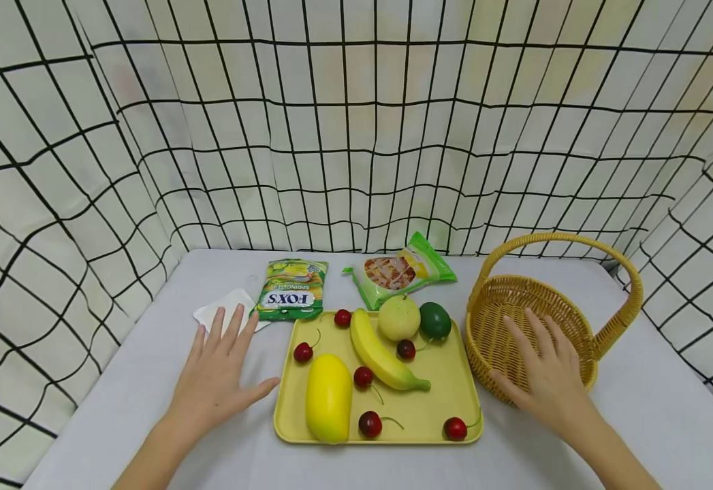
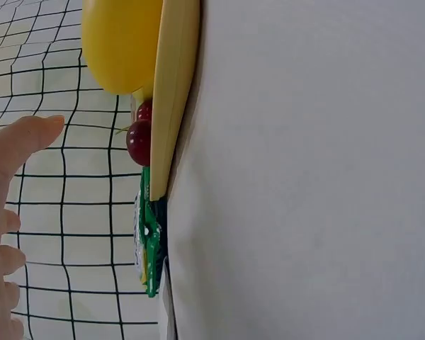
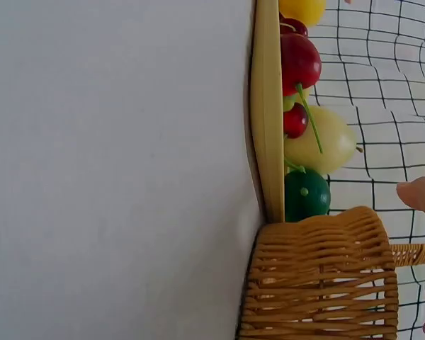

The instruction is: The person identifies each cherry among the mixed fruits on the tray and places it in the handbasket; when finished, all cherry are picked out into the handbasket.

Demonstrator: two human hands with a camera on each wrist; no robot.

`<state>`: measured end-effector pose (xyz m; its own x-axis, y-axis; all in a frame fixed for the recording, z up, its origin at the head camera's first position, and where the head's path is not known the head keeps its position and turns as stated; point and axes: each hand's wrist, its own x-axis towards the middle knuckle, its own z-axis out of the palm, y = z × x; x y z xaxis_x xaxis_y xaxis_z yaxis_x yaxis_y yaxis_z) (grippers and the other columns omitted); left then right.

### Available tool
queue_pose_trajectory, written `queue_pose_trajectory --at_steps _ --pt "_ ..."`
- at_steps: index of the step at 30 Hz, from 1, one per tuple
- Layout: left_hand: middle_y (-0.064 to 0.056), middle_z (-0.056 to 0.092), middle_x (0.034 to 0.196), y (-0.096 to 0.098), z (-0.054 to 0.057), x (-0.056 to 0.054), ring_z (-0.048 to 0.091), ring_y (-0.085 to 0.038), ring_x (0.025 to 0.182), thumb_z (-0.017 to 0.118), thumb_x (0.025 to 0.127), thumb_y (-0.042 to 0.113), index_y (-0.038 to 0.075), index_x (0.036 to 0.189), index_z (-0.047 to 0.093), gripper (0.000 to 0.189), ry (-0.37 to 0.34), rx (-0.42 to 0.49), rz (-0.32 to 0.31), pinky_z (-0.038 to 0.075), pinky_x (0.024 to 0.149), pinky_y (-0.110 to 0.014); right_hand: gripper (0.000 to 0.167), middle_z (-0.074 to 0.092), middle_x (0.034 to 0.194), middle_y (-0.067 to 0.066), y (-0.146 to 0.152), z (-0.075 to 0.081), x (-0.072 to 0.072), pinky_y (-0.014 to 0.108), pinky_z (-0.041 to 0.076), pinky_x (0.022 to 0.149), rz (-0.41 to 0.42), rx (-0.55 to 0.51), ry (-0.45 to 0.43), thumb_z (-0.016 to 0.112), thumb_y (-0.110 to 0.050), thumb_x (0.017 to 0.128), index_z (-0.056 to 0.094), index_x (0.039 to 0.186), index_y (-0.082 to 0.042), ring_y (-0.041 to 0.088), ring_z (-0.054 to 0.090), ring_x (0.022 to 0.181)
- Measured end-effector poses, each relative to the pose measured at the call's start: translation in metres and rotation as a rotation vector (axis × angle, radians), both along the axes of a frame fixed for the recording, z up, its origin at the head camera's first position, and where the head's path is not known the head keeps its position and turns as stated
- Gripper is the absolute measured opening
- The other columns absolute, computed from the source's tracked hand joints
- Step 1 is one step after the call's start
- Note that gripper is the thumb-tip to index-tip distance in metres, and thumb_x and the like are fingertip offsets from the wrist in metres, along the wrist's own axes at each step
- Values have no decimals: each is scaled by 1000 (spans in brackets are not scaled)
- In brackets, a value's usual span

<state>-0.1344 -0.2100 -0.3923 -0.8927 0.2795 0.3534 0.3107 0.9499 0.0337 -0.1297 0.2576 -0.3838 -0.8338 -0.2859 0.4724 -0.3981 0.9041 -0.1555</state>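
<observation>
My left hand (image 1: 214, 378), fingers spread and holding nothing, hovers left of a yellow tray (image 1: 417, 422). On the tray lie a banana (image 1: 381, 354), a yellow mango-like fruit (image 1: 329, 398), a pale round pear (image 1: 399, 318), a dark green round fruit (image 1: 435, 321) and several cherries, one cherry (image 1: 370, 424) near the front edge. Over the front of a wicker basket (image 1: 494, 327) with a tall handle, my right hand (image 1: 549, 374) is spread, grasping nothing. In the right wrist view its thumb appears apart from the basket (image 3: 319, 280).
Behind the tray lie a green FOX'S candy bag (image 1: 293, 289) and a green and white snack bag (image 1: 399, 272). A white tissue-like sheet (image 1: 230, 306) is under the candy bag's left side. A black wire grid (image 1: 356, 136) with white cloth behind it encloses the table's back and sides.
</observation>
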Motion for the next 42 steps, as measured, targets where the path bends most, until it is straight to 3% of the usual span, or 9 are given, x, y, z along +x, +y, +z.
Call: queue_pose_trajectory --at_steps 6,15,18,23,27,36,42 --pt "-17 15 151 4 -4 1 -1 -35 138 59 73 65 7 146 22 100 -74 17 -1 -4 107 -54 82 20 147 17 -10 -3 0 66 21 94 69 11 -19 71 -42 76 30 143 -18 45 18 128" --pt "-14 20 150 13 -18 0 4 -35 138 60 72 65 8 145 25 99 -158 90 -56 7 107 -57 73 28 145 15 -18 -6 1 61 27 90 208 46 53 48 -61 85 39 139 -13 40 26 125" --pt "-13 21 150 15 -24 0 9 -35 137 63 72 63 8 144 27 98 -172 106 -68 11 106 -57 72 27 145 13 -20 -8 2 59 27 91 240 72 34 50 -58 84 38 140 -14 37 27 126" --pt "-13 25 148 17 -34 2 14 -36 136 65 71 61 8 143 31 96 -165 133 -97 14 106 -56 75 29 144 13 -25 -11 6 55 29 91 288 112 -18 66 -45 77 37 140 -16 36 29 124" --pt "-11 26 148 18 -40 2 15 -35 136 62 72 63 10 143 32 93 -211 186 -128 13 106 -57 78 36 140 12 -29 -13 7 54 31 90 329 103 -45 72 -39 74 37 141 -18 33 31 123" --pt "-10 24 149 20 -48 0 15 -32 137 58 72 68 11 144 29 96 -302 244 -116 8 107 -57 76 37 141 1 -31 -19 14 48 30 93 385 93 -84 67 -48 78 36 141 -21 29 35 124" --pt "-11 25 149 21 -53 1 15 -32 137 55 72 70 10 144 28 98 -343 275 -111 8 107 -57 73 36 141 -1 -30 -22 14 45 37 95 397 134 -81 63 -50 80 34 142 -24 25 35 126"
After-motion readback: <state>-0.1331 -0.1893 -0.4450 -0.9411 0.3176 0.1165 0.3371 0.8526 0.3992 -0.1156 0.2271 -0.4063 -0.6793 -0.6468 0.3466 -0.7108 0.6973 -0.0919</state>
